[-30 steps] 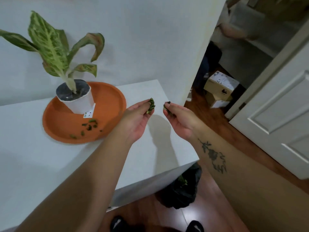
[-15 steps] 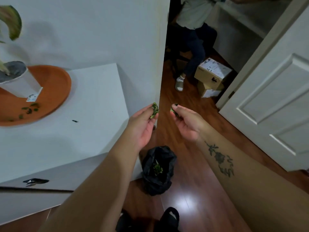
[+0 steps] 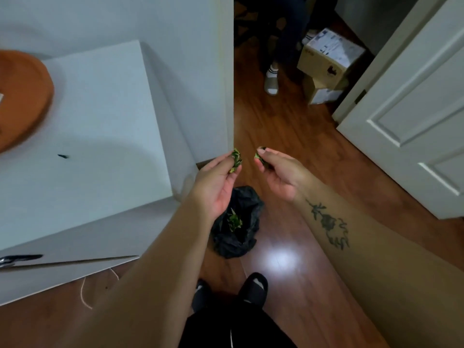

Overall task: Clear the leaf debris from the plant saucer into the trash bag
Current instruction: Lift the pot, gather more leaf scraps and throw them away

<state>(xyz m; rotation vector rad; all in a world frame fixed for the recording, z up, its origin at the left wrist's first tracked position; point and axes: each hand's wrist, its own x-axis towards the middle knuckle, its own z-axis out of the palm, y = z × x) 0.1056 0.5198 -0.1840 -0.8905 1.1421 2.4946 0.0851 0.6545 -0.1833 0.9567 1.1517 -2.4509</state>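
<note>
Saucer [image 3: 30, 101] has slid far to the left of our fingers since a second ago, and one scrap [image 3: 62, 156] lies on the bench [image 3: 100, 109]. Our left hand [image 3: 216, 184] pinches leaf bits [image 3: 236, 159]; our right hand [image 3: 281, 172] pinches more. We have swung off the bench, so both now hang above the bag [image 3: 241, 237] on the floor, and we judge a drop is next.

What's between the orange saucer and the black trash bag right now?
In the head view, bare white tabletop with one stray leaf scrap, then its edge. The saucer sits upper left, the trash bag on the floor.
</note>
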